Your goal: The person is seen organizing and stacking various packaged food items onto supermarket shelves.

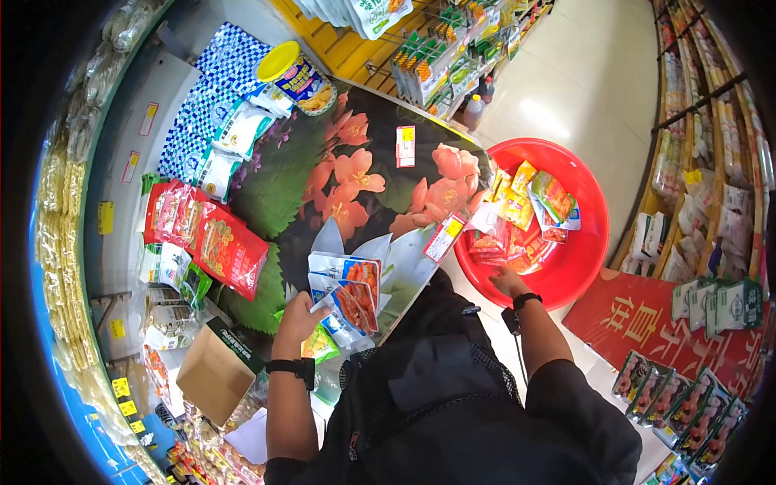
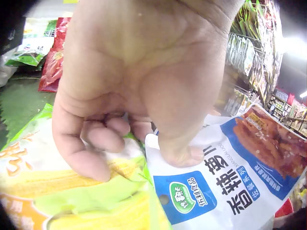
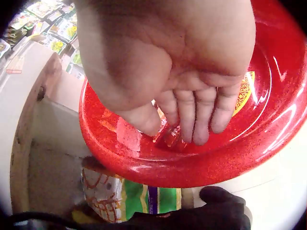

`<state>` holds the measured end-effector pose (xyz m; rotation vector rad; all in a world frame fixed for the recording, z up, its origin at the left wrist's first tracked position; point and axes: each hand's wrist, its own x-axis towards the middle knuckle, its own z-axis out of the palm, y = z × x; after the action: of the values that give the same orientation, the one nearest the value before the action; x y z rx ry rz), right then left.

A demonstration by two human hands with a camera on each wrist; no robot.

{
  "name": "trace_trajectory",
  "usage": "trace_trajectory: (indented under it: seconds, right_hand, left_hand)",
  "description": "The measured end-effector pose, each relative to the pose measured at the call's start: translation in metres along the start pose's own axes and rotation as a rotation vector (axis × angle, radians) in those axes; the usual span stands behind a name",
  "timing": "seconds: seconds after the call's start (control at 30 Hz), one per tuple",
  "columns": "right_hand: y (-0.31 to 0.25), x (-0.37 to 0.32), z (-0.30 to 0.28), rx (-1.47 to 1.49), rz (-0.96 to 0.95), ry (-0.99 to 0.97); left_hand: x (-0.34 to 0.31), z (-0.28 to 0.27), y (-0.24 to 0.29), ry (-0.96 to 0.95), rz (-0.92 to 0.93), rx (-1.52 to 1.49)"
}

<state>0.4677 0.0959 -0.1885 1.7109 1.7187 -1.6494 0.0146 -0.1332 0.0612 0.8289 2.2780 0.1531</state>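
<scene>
My left hand pinches blue-and-white food packets over the flower-print surface. In the left wrist view, the thumb of the left hand lies on a blue-and-white packet, while the other fingers curl at a yellow-and-green packet. My right hand is at the near rim of a red basin holding yellow, orange and red packets. The right wrist view shows the right hand with extended fingers and thumb over the basin; red packets are partly hidden behind them.
Red packets, white packets and a yellow-lidded tub stand along the flower-print surface. An open cardboard box is at the near left. Shelves flank both sides; the tiled floor runs beyond the basin.
</scene>
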Motion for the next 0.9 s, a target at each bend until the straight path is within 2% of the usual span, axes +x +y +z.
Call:
trace_trajectory:
  seconds: [0.13, 0.27, 0.47, 0.6, 0.9]
  right_hand:
    - [0.002, 0.000, 0.008, -0.100, -0.051, -0.009]
    - [-0.019, -0.007, 0.007, -0.087, -0.048, 0.004]
    - [-0.014, -0.005, 0.015, -0.069, -0.120, 0.065]
    - [-0.017, -0.032, 0.013, -0.076, -0.093, 0.099]
    - [-0.005, -0.110, 0.013, -0.066, -0.114, 0.215]
  left_hand:
    - [-0.003, -0.002, 0.005, 0.035, 0.062, 0.039]
    - [-0.003, 0.000, 0.003, 0.048, 0.089, 0.027]
    - [0.001, 0.003, -0.004, 0.080, 0.148, 0.082]
    - [0.002, 0.002, -0.008, 0.052, 0.134, 0.059]
    - [-0.004, 0.005, -0.014, 0.131, 0.263, 0.072]
